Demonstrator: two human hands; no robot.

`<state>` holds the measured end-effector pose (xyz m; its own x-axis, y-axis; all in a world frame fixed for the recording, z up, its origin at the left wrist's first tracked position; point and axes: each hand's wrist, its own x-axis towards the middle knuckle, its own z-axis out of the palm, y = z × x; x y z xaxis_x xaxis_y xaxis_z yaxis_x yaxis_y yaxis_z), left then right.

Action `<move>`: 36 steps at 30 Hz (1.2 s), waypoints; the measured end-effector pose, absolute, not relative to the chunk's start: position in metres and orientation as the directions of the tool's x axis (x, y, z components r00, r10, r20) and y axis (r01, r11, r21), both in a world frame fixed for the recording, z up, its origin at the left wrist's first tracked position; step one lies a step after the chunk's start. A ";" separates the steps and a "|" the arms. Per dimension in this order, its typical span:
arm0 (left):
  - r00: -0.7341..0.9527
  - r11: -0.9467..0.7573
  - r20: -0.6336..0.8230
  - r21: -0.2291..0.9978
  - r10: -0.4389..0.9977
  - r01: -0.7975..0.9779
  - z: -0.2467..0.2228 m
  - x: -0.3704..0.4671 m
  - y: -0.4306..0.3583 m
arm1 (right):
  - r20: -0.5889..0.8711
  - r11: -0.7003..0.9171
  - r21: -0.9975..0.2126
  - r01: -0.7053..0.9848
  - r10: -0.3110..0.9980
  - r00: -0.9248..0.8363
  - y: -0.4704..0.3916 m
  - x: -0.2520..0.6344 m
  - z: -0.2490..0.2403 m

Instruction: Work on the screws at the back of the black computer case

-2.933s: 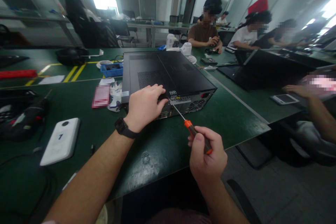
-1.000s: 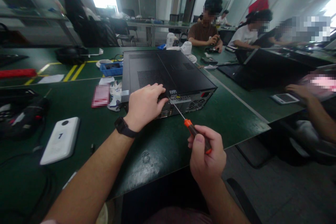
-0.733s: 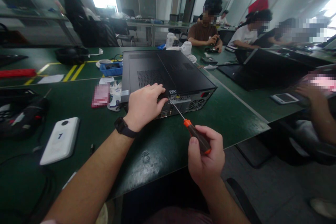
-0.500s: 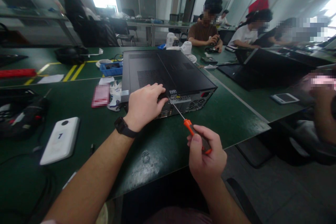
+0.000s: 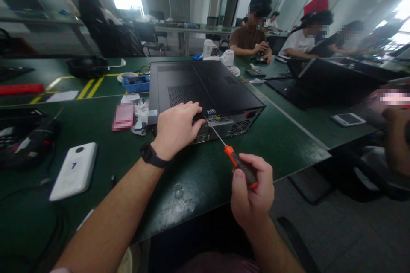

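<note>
A black computer case (image 5: 224, 85) lies flat on the green table (image 5: 275, 149), its back side with a fan grille facing me. My left hand (image 5: 180, 127), a black watch on the wrist, rests at the case's near edge. Its thumb and fingers close round something at the screwdriver's tip that I cannot make out. In my right hand (image 5: 253, 187) is an orange and dark grey screwdriver (image 5: 238, 164), held by the handle between thumb and fingers. The shaft slants up and left, and its tip meets the case's back edge beside my left thumb.
Left of the case are a blue bin (image 5: 137, 83), a pink packet (image 5: 123, 116) and a white device marked 1 (image 5: 74, 171). A phone (image 5: 349, 119) and an open laptop (image 5: 333, 81) sit on the right. People sit across the table; a person's arm is at the right edge.
The fingers of my right hand have shifted and loosened round the screwdriver handle, showing more of it. My left hand, the case and the screwdriver tip have stayed in place.
</note>
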<state>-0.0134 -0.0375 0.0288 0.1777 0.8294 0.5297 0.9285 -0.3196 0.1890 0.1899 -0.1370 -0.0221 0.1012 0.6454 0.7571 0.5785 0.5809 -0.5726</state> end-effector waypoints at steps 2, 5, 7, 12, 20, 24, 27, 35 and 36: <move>0.176 -0.317 0.528 0.189 0.831 0.929 0.029 -0.013 -0.038 | 0.764 0.584 -0.563 0.585 0.637 0.099 -0.137 0.190 -0.022; 0.168 -0.309 0.522 0.194 0.836 0.931 0.030 -0.013 -0.038 | 0.752 0.562 -0.572 0.598 0.650 0.109 -0.139 0.190 -0.023; 0.168 -0.310 0.519 0.200 0.838 0.930 0.030 -0.013 -0.038 | 0.733 0.525 -0.587 0.616 0.668 0.129 -0.139 0.190 -0.025; 0.171 -0.313 0.507 0.208 0.845 0.927 0.031 -0.012 -0.039 | 0.698 0.481 -0.636 0.603 0.691 0.186 -0.138 0.191 -0.032; 0.162 -0.302 0.509 0.206 0.845 0.931 0.030 -0.012 -0.038 | 0.698 0.491 -0.611 0.621 0.704 0.130 -0.141 0.190 -0.021; 0.168 -0.307 0.517 0.195 0.839 0.931 0.030 -0.013 -0.038 | 0.715 0.511 -0.596 0.619 0.688 0.121 -0.141 0.188 -0.018; 0.169 -0.308 0.520 0.194 0.837 0.931 0.030 -0.012 -0.039 | 0.706 0.495 -0.602 0.626 0.696 0.130 -0.140 0.188 -0.020; 0.171 -0.317 0.516 0.207 0.839 0.926 0.031 -0.012 -0.039 | 0.702 0.488 -0.609 0.626 0.699 0.138 -0.141 0.189 -0.021; 0.172 -0.317 0.514 0.207 0.840 0.926 0.031 -0.012 -0.039 | 0.703 0.488 -0.607 0.627 0.698 0.136 -0.141 0.190 -0.021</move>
<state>-0.0122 -0.0391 0.0308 0.1722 0.8401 0.5143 0.9256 -0.3166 0.2074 0.1895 -0.1407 -0.0213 0.1363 0.6983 0.7027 0.6270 0.4884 -0.6069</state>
